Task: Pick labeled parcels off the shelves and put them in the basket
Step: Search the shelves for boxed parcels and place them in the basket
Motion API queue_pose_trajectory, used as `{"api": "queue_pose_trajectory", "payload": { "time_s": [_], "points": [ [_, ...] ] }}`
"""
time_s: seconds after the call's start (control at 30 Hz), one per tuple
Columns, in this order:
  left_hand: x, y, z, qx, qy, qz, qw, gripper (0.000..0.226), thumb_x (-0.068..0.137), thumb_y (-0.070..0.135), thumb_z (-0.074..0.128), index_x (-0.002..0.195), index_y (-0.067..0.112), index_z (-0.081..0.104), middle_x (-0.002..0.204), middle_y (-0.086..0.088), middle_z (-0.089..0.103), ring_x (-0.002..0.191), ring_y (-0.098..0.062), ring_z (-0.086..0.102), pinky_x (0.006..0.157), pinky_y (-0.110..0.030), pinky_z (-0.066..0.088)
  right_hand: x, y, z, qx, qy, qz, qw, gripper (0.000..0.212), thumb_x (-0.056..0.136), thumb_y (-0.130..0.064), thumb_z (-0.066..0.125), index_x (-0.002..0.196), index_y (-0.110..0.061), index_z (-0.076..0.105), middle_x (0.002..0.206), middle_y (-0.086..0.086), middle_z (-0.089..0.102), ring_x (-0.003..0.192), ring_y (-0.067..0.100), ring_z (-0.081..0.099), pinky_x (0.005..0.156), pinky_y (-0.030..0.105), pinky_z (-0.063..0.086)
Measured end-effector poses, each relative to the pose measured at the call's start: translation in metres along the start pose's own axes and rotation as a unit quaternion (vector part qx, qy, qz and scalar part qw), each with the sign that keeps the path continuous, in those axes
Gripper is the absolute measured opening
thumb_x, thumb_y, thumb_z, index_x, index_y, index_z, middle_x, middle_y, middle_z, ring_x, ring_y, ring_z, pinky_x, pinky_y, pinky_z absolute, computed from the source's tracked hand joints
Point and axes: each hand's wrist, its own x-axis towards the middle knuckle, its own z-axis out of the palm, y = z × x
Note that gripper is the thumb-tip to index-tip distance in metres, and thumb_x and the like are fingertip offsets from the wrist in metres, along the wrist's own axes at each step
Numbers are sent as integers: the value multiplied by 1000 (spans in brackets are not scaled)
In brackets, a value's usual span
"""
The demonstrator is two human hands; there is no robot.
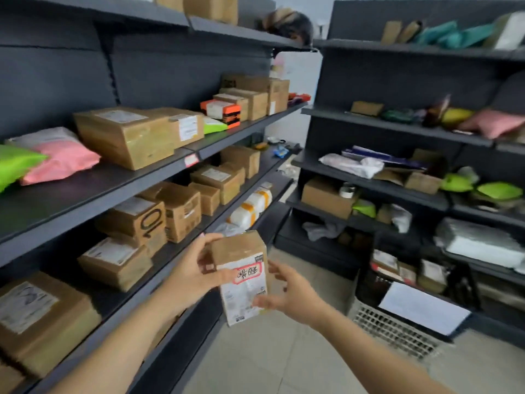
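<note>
A small brown cardboard parcel (241, 268) with a white label and a red-edged sticker is held upright in front of me, between the two shelf units. My left hand (196, 268) grips its left side with the thumb on the label and fingers over the top edge. My right hand (287, 291) holds the right side and lower corner, fingers curled behind it. The white slatted basket (397, 331) stands on the floor at the lower right, with a white sheet and several parcels inside.
Dark shelving (159, 172) on the left carries many brown boxes, pink and green mailer bags and an orange-ended box. A second shelf unit (397, 126) on the right holds bags, boxes and a tape roll. A person's head (289, 25) shows behind the left unit. The floor is light tile.
</note>
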Motion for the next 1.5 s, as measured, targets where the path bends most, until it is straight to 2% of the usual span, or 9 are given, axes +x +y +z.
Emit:
{"api": "queue_pose_trajectory", "payload": {
  "time_s": [0.17, 0.43, 0.53, 0.67, 0.83, 0.97, 1.13, 1.4, 1.5],
  "points": [
    [67, 30, 126, 187, -116, 74, 973, 81, 71, 32, 80, 127, 61, 29, 128, 23, 43, 120, 0, 42, 96, -23, 38, -19, 60, -114, -16, 63, -7, 998, 117, 57, -39, 88, 148, -34, 14, 140, -16, 28, 132, 5, 31, 111, 30, 31],
    [153, 62, 336, 269, -274, 56, 922, 90, 82, 37, 70, 145, 49, 7, 142, 7, 31, 126, -9, 34, 99, -23, 31, -43, 163, -278, -39, 95, 25, 994, 76, 71, -34, 81, 134, -32, 40, 116, -17, 47, 104, -1, 49, 89, 16, 44],
    [182, 71, 395, 261, -291, 82, 917, 92, 82, 40, 70, 148, 42, 7, 145, 13, 29, 131, -7, 27, 106, -26, 28, -52, 201, -327, 22, 139, 55, 988, 60, 73, -30, 80, 117, -38, 40, 105, -19, 51, 97, 3, 54, 85, 20, 48],
    [233, 63, 451, 298, -304, 75, 902, 95, 76, 46, 73, 148, 37, 12, 142, 16, 30, 132, -9, 24, 111, -35, 29, -56, 251, -385, 131, 204, 100, 965, 63, 76, -27, 78, 125, -34, 39, 113, -9, 59, 100, 8, 61, 86, 29, 54],
    [317, 45, 522, 263, -346, 49, 899, 66, 80, 34, 73, 135, 33, 38, 131, 12, 42, 125, -8, 42, 105, -27, 36, -40, 314, -451, 174, 257, 140, 940, 58, 78, -19, 75, 124, -30, 41, 107, -6, 63, 95, 8, 64, 72, 18, 53],
    [396, 38, 591, 245, -374, 72, 892, 62, 87, 27, 66, 141, 31, 35, 134, 17, 36, 121, -3, 39, 101, -20, 34, -2, 374, -510, 163, 289, 187, 925, 70, 74, -26, 79, 133, -26, 42, 115, -5, 62, 100, 8, 63, 78, 24, 56],
    [506, 9, 682, 258, -446, 53, 856, 67, 89, 40, 60, 147, 33, 28, 147, 13, 29, 129, -8, 36, 109, -33, 35, 60, 453, -580, 200, 319, 240, 895, 60, 76, -17, 77, 128, -21, 49, 107, -3, 68, 93, 8, 68, 73, 24, 56],
    [593, -85, 764, 309, -431, -8, 848, 55, 95, 35, 51, 146, 28, 31, 150, 9, 30, 136, -9, 31, 111, -28, 28, 133, 587, -580, 272, 357, 378, 809, 33, 82, -10, 71, 110, -14, 54, 92, -1, 69, 80, 11, 66, 52, 10, 48],
    [618, -131, 772, 348, -383, -32, 855, 53, 95, 31, 51, 144, 23, 33, 150, 5, 32, 135, -11, 34, 110, -25, 29, 151, 646, -563, 289, 383, 438, 760, 30, 79, -22, 75, 105, -10, 64, 88, 2, 71, 80, 17, 67, 66, 22, 54]
  ]
}}
